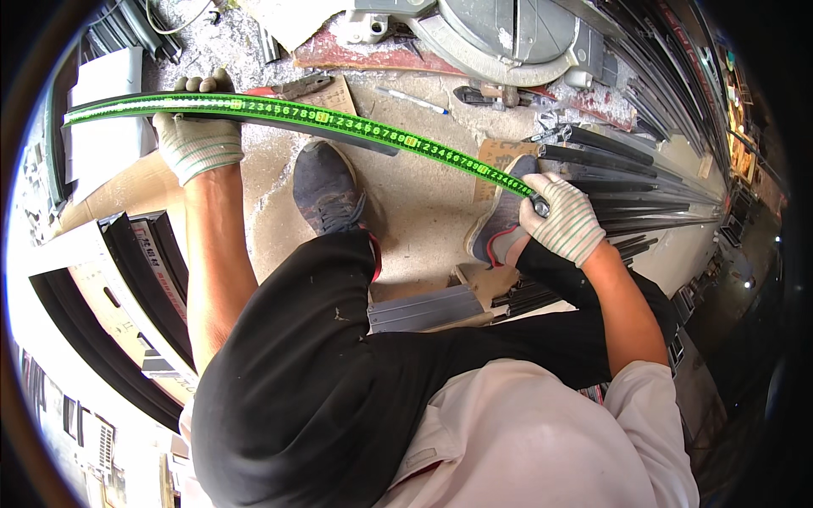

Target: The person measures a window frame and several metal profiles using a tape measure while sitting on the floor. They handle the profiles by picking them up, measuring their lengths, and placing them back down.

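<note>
A bright green tape measure blade [364, 127] stretches from the far left across to my right hand [563, 218]. That gloved hand is closed round the tape's case, of which only a small shiny part shows. My left hand [201, 142], in a striped knit glove, is wrapped round a dark strip of profile [343, 139] with the blade lying along its upper side. The strip's right end reaches past my left shoe. Pliers with a red handle [292, 88] lie just beyond the blade, partly covered by it, on a piece of cardboard.
A grey round-based machine [500, 42] stands at the far side, dusted with shavings. A pen [412, 102] lies on the floor. Dark profiles are bundled at the right [627, 169], and long packed profiles [135, 288] lie at the left. My shoes [326, 190] are between them.
</note>
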`<state>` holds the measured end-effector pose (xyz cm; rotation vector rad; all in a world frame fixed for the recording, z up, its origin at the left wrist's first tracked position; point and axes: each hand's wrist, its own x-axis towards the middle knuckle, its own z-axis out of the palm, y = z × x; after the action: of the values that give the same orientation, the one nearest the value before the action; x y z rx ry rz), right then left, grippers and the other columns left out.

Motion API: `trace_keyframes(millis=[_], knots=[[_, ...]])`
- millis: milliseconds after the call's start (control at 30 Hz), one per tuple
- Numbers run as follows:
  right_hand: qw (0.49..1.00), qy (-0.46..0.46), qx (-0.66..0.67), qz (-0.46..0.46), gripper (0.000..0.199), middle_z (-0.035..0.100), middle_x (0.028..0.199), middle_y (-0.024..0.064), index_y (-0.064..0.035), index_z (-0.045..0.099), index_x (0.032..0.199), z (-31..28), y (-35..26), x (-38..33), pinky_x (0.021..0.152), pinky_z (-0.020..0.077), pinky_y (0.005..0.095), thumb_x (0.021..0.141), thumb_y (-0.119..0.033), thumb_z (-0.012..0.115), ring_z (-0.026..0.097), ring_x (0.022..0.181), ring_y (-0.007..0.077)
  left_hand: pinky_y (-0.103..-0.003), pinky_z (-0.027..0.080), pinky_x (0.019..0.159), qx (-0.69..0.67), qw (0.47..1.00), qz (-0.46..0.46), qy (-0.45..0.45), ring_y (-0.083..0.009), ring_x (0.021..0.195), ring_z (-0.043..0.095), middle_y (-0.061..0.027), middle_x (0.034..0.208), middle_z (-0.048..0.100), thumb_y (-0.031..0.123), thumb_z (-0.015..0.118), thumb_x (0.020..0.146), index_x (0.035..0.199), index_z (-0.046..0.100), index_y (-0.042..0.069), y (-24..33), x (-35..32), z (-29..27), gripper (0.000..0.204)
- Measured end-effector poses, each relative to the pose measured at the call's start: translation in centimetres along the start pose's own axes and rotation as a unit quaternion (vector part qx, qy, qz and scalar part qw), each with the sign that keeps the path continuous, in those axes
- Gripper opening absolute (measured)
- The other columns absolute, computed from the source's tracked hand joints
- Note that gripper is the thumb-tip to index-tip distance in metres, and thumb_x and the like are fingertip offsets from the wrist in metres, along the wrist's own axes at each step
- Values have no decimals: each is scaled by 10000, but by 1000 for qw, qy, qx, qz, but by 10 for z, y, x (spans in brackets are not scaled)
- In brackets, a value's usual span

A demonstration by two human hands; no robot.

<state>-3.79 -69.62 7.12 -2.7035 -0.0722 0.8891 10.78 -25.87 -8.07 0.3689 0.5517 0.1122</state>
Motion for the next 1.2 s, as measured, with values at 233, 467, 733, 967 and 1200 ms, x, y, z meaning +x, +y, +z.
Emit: trace_keyframes(millis=[233, 467, 733, 967, 1200], knots=[[1000, 4, -4, -8, 339, 669, 1037, 178, -64, 670, 1150, 0, 0, 2, 818, 553, 439, 848, -214, 635, 660, 908, 379, -478, 528, 827, -12, 1000, 9, -4, -252, 647, 514, -107, 757, 509, 418, 342, 1061, 904, 521, 6, 1, -3, 1, 477], [1000, -3, -8, -1, 344, 670, 1039, 184, -41, 678, 1139, 3, 5, 6, 834, 550, 431, 847, -220, 642, 657, 917, 384, -476, 527, 827, -8, 1000, -1, -16, -247, 640, 517, -108, 730, 505, 383, 324, 1055, 871, 527, 12, -2, 2, -9, 461], [999, -4, 49, -19, 323, 670, 1031, 199, -30, 682, 1114, 10, 17, 29, 841, 540, 429, 848, -209, 646, 658, 911, 380, -465, 510, 836, 31, 998, 10, 50, -249, 667, 529, -95, 798, 554, 469, 445, 1017, 871, 536, 44, 20, 5, -17, 458], [998, -25, 44, 29, 313, 680, 982, 216, -55, 658, 1108, 36, 39, 66, 868, 537, 454, 894, -276, 598, 670, 915, 385, -387, 484, 763, -9, 999, -42, 11, -191, 636, 515, -41, 765, 589, 243, 689, 952, 810, 582, 51, -1, 4, -29, 261], [995, -71, -21, 72, 412, 622, 1234, 211, -107, 572, 1255, 82, 46, 99, 962, 516, 480, 936, -366, 603, 628, 1128, 377, -370, 536, 857, 110, 991, -51, 59, -168, 633, 543, -39, 763, 588, 176, 717, 940, 839, 600, 50, -1, -8, -35, 199]])
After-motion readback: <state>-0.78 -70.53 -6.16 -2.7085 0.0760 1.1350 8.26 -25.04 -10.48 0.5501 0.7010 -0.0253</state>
